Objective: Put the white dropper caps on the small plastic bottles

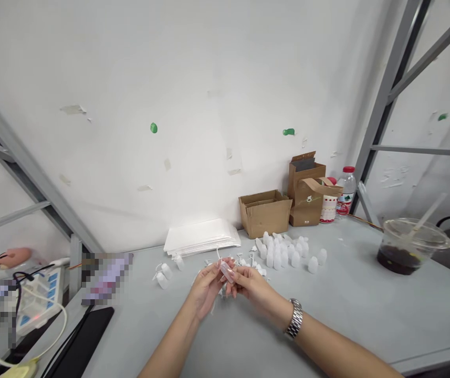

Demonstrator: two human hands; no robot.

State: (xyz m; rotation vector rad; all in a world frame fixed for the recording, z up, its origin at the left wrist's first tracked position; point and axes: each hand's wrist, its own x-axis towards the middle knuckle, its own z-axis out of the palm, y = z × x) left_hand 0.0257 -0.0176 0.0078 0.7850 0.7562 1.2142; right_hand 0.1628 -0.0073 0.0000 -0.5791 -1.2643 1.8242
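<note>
My left hand [206, 286] and my right hand [249, 286] meet above the front of the grey table. Between their fingers they both pinch a small clear-and-white plastic piece [227, 271] with a thin white strand rising from its top. Its exact kind is too small to make out. Just behind and right of my hands stand several frosted white rounded plastic pieces [277, 257] in a cluster. Small white fittings [259, 269] lie near my fingers, partly hidden by them. Further left sit several white pieces with thin loops [165, 270].
At the back are a stack of white sheets [203, 237], a cardboard box [267, 216], a brown paper bag [303, 197] and a water bottle [346, 191]. A lidded drink cup [411, 247] stands on the right. To the left lie a power strip [41, 302] and a black flat object [85, 341].
</note>
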